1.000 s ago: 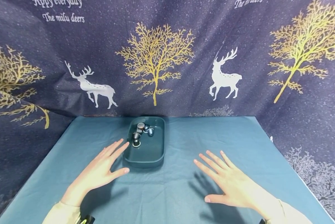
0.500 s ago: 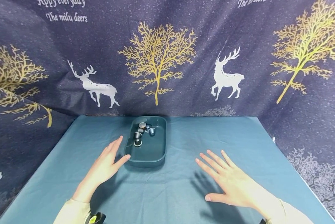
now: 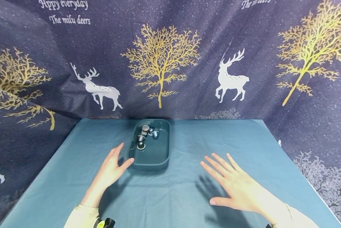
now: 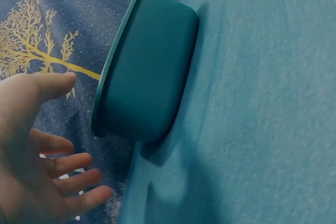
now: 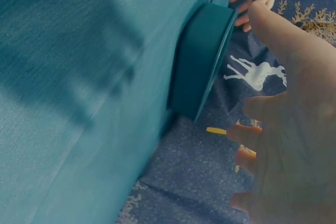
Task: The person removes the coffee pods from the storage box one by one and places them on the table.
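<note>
Our left hand [image 3: 110, 169] just now turns its thumb toward the near-left corner of the bin [image 3: 156, 155], fingers loose; our right hand [image 3: 236, 187] hovers, fingers spread. Pods [image 3: 141, 138] sit inside, by the counter's [image 3: 216, 134] back edge, so we figure nothing's grabbed yet.

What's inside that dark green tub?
Several small capsules, some dark and some bluish, lie in the tub, toward its far left. Whatever is directly beneath them is covered and can't be seen.
</note>
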`<state>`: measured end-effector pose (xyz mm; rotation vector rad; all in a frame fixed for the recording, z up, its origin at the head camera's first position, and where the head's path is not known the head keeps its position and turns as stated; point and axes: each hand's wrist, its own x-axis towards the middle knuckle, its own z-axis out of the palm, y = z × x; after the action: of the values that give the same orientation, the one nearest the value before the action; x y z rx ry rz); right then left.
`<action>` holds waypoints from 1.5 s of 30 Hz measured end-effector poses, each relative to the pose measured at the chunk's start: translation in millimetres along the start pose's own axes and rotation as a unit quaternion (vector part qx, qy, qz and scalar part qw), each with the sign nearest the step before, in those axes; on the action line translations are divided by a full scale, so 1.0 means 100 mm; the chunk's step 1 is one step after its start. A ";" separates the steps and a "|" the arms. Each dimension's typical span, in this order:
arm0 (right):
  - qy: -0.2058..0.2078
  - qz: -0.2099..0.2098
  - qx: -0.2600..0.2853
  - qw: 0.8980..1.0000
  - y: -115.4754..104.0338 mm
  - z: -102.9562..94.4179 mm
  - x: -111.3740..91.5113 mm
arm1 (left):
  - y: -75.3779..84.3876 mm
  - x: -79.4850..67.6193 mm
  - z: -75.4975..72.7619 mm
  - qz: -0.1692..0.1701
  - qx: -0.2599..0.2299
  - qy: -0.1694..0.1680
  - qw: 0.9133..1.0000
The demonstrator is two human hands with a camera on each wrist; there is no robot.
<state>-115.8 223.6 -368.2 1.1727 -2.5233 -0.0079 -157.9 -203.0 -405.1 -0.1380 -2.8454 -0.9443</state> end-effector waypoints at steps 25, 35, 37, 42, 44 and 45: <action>0.006 -0.001 0.006 1.000 0.01 0.01 -0.01 | 0.11 -0.04 0.19 -0.108 -0.069 -0.011 0.992; -0.001 0.003 0.007 1.000 0.02 0.02 0.00 | 0.12 -0.01 0.24 -0.124 -0.091 0.002 0.988; -0.002 0.004 0.008 1.000 0.02 0.02 0.00 | 0.13 -0.01 0.23 -0.127 -0.096 0.004 0.987; -0.005 0.003 0.012 1.000 0.02 0.01 0.01 | 0.17 -0.03 0.23 -0.134 -0.101 0.012 0.986; -0.002 -0.002 0.013 1.000 0.02 0.01 0.02 | 0.19 -0.04 0.23 -0.133 -0.103 0.017 0.986; 0.000 -0.006 0.011 1.000 0.02 0.00 0.02 | 0.20 -0.04 0.23 -0.133 -0.105 0.018 0.985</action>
<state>-118.9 223.5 -367.5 1.1951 -2.5226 0.0172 -153.5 -173.5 -412.6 0.2426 -2.7701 -1.2842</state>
